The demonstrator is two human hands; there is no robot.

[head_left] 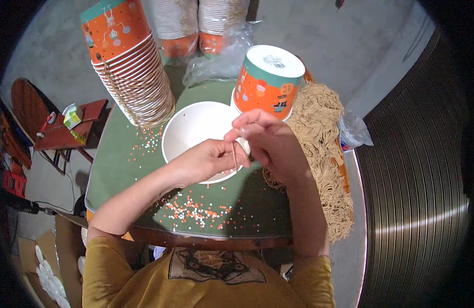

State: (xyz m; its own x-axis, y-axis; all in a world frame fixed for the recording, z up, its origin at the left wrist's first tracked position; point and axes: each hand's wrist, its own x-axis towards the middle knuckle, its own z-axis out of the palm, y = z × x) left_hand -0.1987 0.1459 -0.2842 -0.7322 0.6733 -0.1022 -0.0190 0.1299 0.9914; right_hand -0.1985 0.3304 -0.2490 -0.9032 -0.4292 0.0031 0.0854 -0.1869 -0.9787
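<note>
A white-lined paper bucket (193, 136) lies with its open mouth toward me, a small dark hole near its upper left rim. At its right side my left hand (219, 158) is closed, with a strand of tan cord (235, 156) across its fingers. Right beside it, my right hand (268, 136) pinches with thumb and forefinger near the upper end of that cord. A small white piece (243, 146) shows between the hands; whether it belongs to the bucket rim I cannot tell. My fingers hide the cord's ends.
Nested orange buckets with cord handles (139, 87) stand at the left. An upturned orange bucket (270, 82) stands behind my right hand, beside a heap of tan cords (319, 133). Orange and white paper dots (196, 213) litter the green tabletop (116, 177). Corrugated metal (422, 179) stands right.
</note>
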